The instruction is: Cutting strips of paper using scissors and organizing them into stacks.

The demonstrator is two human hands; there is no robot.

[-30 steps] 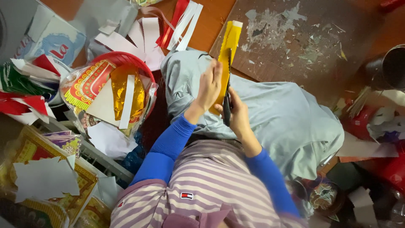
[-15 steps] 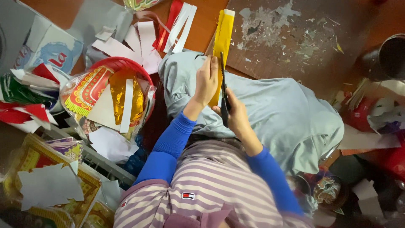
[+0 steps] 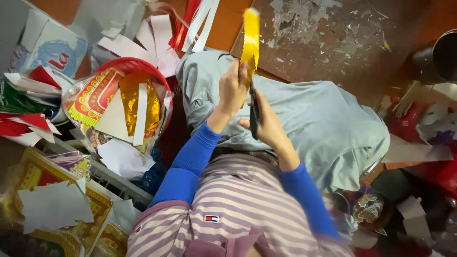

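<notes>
Cardboard first, going from the left: a white carton with a blue round label and red lettering sits at the top corner, red-and-white paper cut-outs lie below it, and a flat gold-bordered printed pack with white scraps on it fills the bottom corner. Next over, a red basket holds a clear-wrapped bundle with a fan-shaped orange-and-yellow label and gold foil. Mid-frame, the left hand pinches the gold foil strip upright over the grey cloth on the lap. The right hand is wrapped around dark scissors, blades at the strip's lower edge; can't tell how far apart they are. My take: keep the strip taut, pinch close to the cut line and feed it steadily so the zigzag edge stays even. Far right, red packaging and paper offcuts.
</notes>
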